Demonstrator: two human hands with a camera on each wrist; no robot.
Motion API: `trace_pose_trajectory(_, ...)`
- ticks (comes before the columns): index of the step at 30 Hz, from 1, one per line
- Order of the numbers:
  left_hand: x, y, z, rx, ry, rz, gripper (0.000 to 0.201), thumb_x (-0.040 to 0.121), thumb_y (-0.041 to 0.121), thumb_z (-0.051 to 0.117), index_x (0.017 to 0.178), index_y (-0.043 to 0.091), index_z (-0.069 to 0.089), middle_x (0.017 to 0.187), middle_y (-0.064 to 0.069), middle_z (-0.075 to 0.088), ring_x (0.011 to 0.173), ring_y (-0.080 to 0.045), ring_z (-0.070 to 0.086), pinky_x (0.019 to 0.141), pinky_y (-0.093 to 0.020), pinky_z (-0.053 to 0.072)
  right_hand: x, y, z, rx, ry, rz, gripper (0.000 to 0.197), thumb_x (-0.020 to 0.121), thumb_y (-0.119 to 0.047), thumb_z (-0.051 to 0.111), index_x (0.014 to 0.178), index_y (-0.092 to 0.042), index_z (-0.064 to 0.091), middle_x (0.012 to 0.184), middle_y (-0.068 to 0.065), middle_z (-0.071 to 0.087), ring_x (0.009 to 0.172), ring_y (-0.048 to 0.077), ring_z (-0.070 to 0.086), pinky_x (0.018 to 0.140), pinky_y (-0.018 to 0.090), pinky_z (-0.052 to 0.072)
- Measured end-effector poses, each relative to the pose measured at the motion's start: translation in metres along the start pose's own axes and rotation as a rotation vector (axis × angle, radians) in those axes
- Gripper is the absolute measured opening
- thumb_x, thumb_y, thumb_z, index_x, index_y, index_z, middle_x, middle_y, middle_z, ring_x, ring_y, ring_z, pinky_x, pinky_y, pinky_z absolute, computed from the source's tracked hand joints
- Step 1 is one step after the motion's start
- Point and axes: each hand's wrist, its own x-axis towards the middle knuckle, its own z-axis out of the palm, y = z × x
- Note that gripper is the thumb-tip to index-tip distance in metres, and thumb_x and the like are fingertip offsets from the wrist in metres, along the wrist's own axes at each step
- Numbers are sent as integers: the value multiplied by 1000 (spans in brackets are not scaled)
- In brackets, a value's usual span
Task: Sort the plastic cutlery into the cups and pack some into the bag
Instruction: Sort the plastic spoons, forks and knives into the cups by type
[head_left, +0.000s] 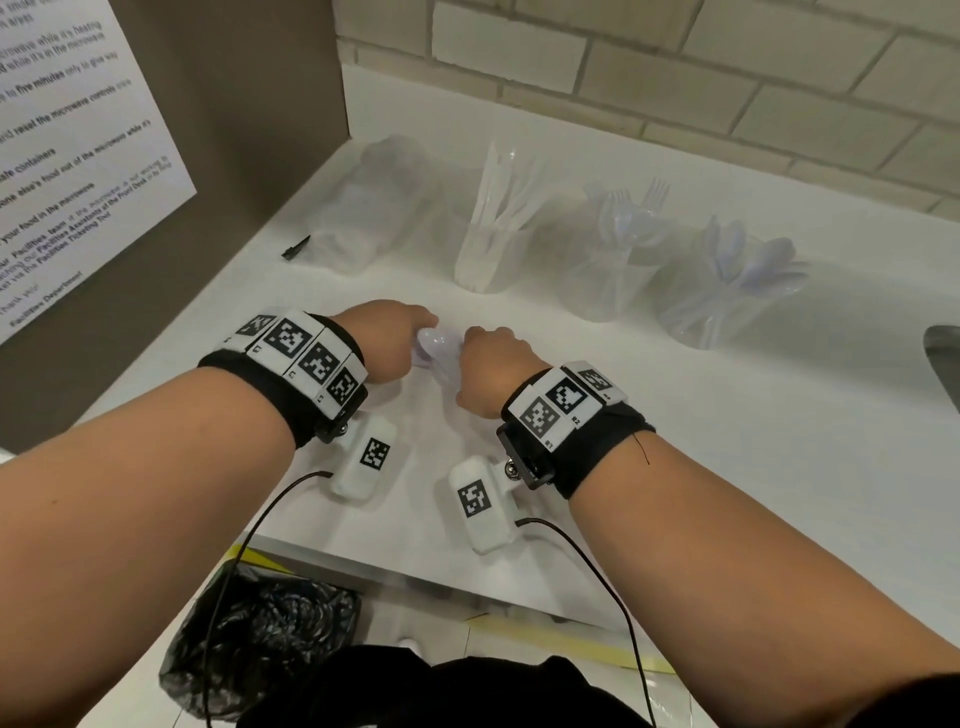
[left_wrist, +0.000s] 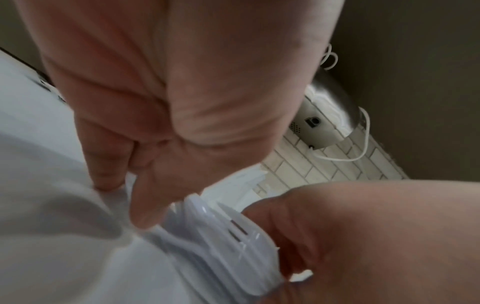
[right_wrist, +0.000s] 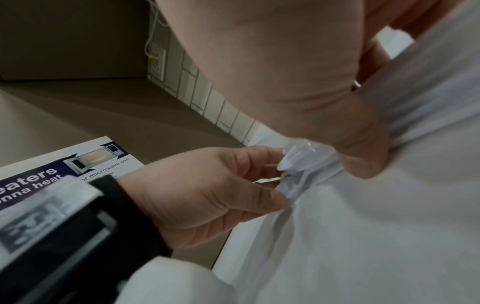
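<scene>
A bundle of clear plastic cutlery (head_left: 436, 349) is held between both hands low over the white counter (head_left: 675, 441). My left hand (head_left: 392, 343) pinches one end of it with fingertips and thumb. My right hand (head_left: 493, 366) curls round the other end. In the left wrist view the bundle (left_wrist: 223, 236) shows slotted fork heads among stacked pieces. In the right wrist view the left hand (right_wrist: 207, 195) pinches the bundle's tip (right_wrist: 301, 162). At the back stand three clear cups: one with knives (head_left: 488, 249), one with forks (head_left: 618, 265), one with spoons (head_left: 727, 296).
A blurred clear mass (head_left: 374, 208), either stacked cups or a bag, lies at the back left, with a small black object (head_left: 296, 248) beside it. A brown panel with a poster (head_left: 78, 156) walls off the left. A sink rim (head_left: 945, 358) shows at right; a black bin bag (head_left: 260, 639) sits below the counter.
</scene>
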Motion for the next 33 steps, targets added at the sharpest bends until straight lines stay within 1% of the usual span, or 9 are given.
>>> trace_pose_trajectory(6, -11, 17, 0, -57, -19, 51, 62, 86, 3, 52, 145, 16, 38, 144, -6, 47, 129, -23, 45, 92, -21, 34, 4, -5, 5, 35, 14, 15, 41, 95, -9, 47, 133, 0, 36, 133, 15, 46, 122, 30, 49, 96, 33, 42)
trace_pose_trajectory(9, -13, 22, 1, -63, -11, 48, 56, 88, 2, 47, 142, 12, 41, 139, -10, 51, 124, -25, 49, 86, -21, 34, 10, -6, 9, 142, -1, 50, 36, 94, -10, 47, 128, -1, 40, 122, 15, 55, 110, 29, 56, 78, 32, 42)
trace_pose_trajectory(11, -15, 21, 1, -120, -2, 29, 56, 88, 0, 45, 143, 13, 41, 139, -10, 51, 124, -25, 49, 89, -23, 36, 12, -4, 8, 158, -11, 35, 36, 92, -9, 52, 125, -1, 41, 111, 13, 58, 100, 27, 58, 71, 29, 39)
trace_pose_trajectory(15, -17, 14, 1, -314, 28, -19, 63, 87, -4, 45, 144, 21, 38, 147, -4, 43, 132, -21, 43, 93, -22, 36, 10, -1, 4, 72, -15, -13, 37, 89, -13, 57, 122, -3, 44, 113, 7, 59, 104, 26, 60, 75, 32, 44)
trace_pose_trajectory(20, -23, 6, -2, -618, 178, -110, 60, 89, 0, 44, 142, 26, 40, 151, -2, 37, 126, -22, 47, 97, -33, 45, 14, 5, 15, 60, 62, -45, 28, 86, -9, 55, 113, -5, 46, 105, 11, 61, 82, 26, 56, 65, 32, 41)
trace_pose_trajectory(24, -29, -2, 1, -971, 340, -154, 50, 90, 5, 48, 135, 25, 49, 143, 0, 44, 127, -19, 46, 105, -43, 42, 15, 11, 19, 89, 68, -47, 37, 86, -5, 54, 120, -1, 41, 116, 17, 53, 99, 33, 59, 73, 33, 44)
trace_pose_trajectory(27, -35, 1, 2, -1115, 386, -149, 46, 91, 3, 48, 133, 21, 50, 137, -3, 47, 123, -19, 50, 103, -41, 44, 15, 18, 17, 147, 74, -41, 40, 87, -4, 52, 124, 0, 36, 109, 16, 59, 95, 32, 61, 70, 33, 44)
trace_pose_trajectory(30, -40, 5, 1, -1331, 459, -145, 40, 94, 5, 48, 134, 13, 48, 123, -1, 53, 116, -20, 56, 96, -35, 48, 13, 35, -3, 411, 137, -42, 46, 86, -16, 59, 124, -1, 38, 101, 7, 53, 90, 24, 54, 72, 32, 43)
trace_pose_trajectory(33, -45, 13, 0, -1576, 434, -134, 30, 98, 12, 49, 127, 10, 51, 114, -1, 58, 112, -25, 59, 97, -39, 48, 7, 44, -25, 1142, 255, -78, 39, 76, -7, 60, 114, -3, 54, 97, 6, 62, 88, 23, 60, 77, 36, 52)
